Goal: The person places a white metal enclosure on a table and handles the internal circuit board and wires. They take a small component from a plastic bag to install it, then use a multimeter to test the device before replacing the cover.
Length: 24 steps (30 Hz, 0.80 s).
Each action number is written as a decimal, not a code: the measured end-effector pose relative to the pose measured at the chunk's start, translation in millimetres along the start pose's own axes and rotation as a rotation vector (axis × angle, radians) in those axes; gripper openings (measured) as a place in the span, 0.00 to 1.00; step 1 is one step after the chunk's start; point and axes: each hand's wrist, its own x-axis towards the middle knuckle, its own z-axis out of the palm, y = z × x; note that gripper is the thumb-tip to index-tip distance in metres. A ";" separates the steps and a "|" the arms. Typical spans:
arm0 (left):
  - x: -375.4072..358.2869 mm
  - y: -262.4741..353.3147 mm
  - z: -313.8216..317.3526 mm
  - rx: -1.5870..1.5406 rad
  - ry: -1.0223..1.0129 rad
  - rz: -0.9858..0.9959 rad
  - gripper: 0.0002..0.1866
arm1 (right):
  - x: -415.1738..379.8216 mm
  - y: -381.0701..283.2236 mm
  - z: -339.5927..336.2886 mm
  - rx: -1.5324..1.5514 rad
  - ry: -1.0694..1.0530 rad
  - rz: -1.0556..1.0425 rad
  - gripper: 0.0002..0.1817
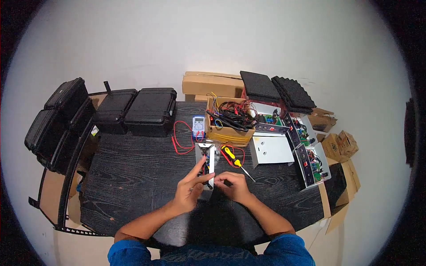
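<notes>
A narrow white metal enclosure (211, 159) with wires inside stands on the dark table in front of me. My left hand (188, 190) holds it from the left, with the index finger stretched along its open side. At its lower right edge is my right hand (233, 185), its fingers pinched together; what they hold, if anything, is too small to make out. A yellow and black screwdriver (231, 156) lies to the right of the enclosure. Behind it on the left sits a blue and white multimeter (199, 126) with red leads.
A cardboard box (228, 136) full of cables stands behind the enclosure. To the right are a white metal cover (271, 150) and several open units with circuit boards (313, 165). Black cases (151, 108) stand at the back left, and black foam sheets (259, 85) at the back right.
</notes>
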 end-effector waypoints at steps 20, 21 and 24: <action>1.2 0.7 0.0 0.042 0.013 0.021 0.27 | -1.9 -4.2 1.3 0.100 -0.065 0.160 0.06; 1.0 1.1 -0.2 0.042 0.011 0.013 0.26 | -3.1 -1.0 2.6 0.095 -0.056 0.155 0.06; 1.1 0.7 -0.3 0.059 0.012 0.031 0.25 | -6.9 6.5 7.6 0.121 -0.019 0.189 0.06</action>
